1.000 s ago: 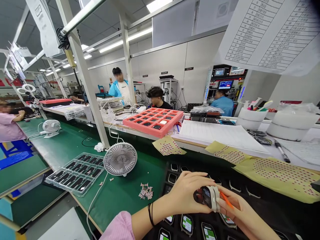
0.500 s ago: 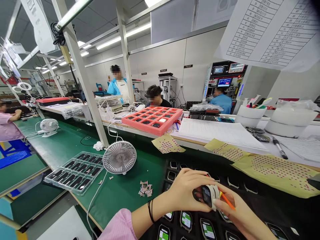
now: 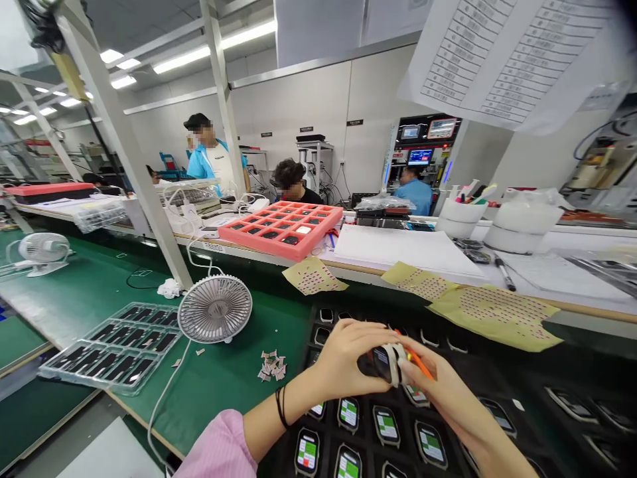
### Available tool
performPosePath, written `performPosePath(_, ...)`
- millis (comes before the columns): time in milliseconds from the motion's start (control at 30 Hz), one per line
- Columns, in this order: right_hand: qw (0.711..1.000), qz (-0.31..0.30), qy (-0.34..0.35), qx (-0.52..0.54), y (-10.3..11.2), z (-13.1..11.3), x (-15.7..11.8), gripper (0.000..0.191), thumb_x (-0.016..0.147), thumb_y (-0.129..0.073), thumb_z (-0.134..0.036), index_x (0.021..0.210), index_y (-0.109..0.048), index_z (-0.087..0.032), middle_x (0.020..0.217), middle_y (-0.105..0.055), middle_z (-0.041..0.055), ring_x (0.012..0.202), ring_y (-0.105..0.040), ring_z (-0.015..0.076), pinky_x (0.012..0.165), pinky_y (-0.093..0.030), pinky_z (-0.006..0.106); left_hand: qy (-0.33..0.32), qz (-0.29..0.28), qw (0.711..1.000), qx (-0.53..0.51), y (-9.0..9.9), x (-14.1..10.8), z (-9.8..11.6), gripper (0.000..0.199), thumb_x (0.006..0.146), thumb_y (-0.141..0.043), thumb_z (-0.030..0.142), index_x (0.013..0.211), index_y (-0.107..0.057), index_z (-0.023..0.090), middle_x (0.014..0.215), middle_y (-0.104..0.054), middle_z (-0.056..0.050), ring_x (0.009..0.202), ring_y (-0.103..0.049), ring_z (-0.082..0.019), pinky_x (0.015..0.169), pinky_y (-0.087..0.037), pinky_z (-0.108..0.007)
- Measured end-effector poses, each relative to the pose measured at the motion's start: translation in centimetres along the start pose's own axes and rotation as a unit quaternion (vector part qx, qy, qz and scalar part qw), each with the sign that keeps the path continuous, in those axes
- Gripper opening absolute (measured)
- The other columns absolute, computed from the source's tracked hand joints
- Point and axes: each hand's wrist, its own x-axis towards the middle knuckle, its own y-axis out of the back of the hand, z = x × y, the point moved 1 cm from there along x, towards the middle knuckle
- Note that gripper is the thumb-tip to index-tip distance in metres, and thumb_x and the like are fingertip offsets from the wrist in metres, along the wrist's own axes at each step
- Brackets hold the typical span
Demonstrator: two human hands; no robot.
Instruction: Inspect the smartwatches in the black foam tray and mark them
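L hand (image 3: 341, 358) & R hand (image 3: 448, 392) clamped together on white-strap smartwatch (image 3: 383, 364), held just above black tray (image 3: 517, 372) of lit watches (image 3: 387, 426). Orange pick (image 3: 421, 364) at watch's 3 o'clock, pinched by R hand. Desk fan (image 3: 215, 309) approx 9 o'clock.

A black rectangular smartwatch (image 3: 381, 364) is sitting tilted, banded by a white strip (image 3: 396, 364). A slim orange stick (image 3: 422, 364) is slanting just beside it.

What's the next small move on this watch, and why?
Probably hold the smartwatch steady in your left hand and ease the orange tool in your right hand a little along the watch's white end, because the tool lies against that end and both hands are on the watch.
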Motion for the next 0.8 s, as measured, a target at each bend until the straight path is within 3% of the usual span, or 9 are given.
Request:
performPosePath(100,0.986,0.129,0.092,-0.056,1.2,-0.7,-0.5,0.047,0.083,-0.059,-0.051,0.122,-0.062,-0.024,0.102,-0.074,0.0094,0.096,-0.068,0.0245,0.088,-0.053,0.040,-0.001,0.014,1.000,0.009,0.4,0.2,-0.1,0.054,0.064,-0.068,0.018,0.117,-0.059,0.022,0.116,-0.069,-0.005,0.113,-0.060,-0.024,0.095,-0.042,-0.037)
performPosePath(167,0.968,0.176,0.163,-0.075,1.6,-1.6,-1.4,0.038,0.093,-0.046,-0.046,0.120,-0.063,-0.025,0.091,-0.076,0.0059,0.086,-0.070,0.0210,0.084,-0.054,0.037,0.001,0.022,1.000,0.012,0.6,0.4,-0.1,0.054,0.064,-0.069,0.015,0.116,-0.059,0.022,0.116,-0.069,-0.006,0.111,-0.062,-0.024,0.093,-0.043,-0.037)
performPosePath(267,0.952,0.149,0.263,-0.042,1.3,-2.9,-2.9,0.040,0.098,-0.034,-0.038,0.103,-0.071,-0.024,0.072,-0.074,0.0024,0.060,-0.068,0.0164,0.068,-0.056,0.033,0.000,0.021,1.000,0.014,0.5,0.5,0.0,0.053,0.064,-0.067,0.013,0.115,-0.058,0.022,0.116,-0.068,-0.006,0.107,-0.063,-0.024,0.090,-0.044,-0.038)
performPosePath(367,0.936,0.142,0.322,-0.002,0.7,-3.6,-3.7,0.044,0.098,-0.035,-0.032,0.082,-0.074,-0.021,0.065,-0.072,0.0029,0.055,-0.066,0.0161,0.056,-0.053,0.031,-0.004,0.017,1.000,0.017,0.4,0.5,0.2,0.052,0.065,-0.066,0.012,0.115,-0.057,0.023,0.115,-0.069,-0.006,0.104,-0.064,-0.024,0.089,-0.045,-0.038)
performPosePath(467,0.928,0.152,0.340,0.014,0.5,-3.5,-3.8,0.046,0.098,-0.036,-0.029,0.072,-0.073,-0.019,0.060,-0.069,0.0035,0.053,-0.063,0.0160,0.050,-0.049,0.030,-0.011,0.019,1.000,0.021,0.4,0.6,0.4,0.052,0.064,-0.066,0.011,0.114,-0.058,0.022,0.113,-0.070,-0.007,0.102,-0.065,-0.024,0.087,-0.045,-0.038)
performPosePath(800,0.925,0.193,0.327,0.005,0.6,-2.9,-3.4,0.049,0.097,-0.034,-0.032,0.064,-0.067,-0.017,0.054,-0.066,0.0038,0.045,-0.058,0.0158,0.049,-0.047,0.033,-0.025,0.026,0.999,0.035,0.5,0.9,0.4,0.051,0.064,-0.068,0.011,0.113,-0.058,0.022,0.110,-0.071,-0.006,0.098,-0.066,-0.024,0.085,-0.045,-0.037)
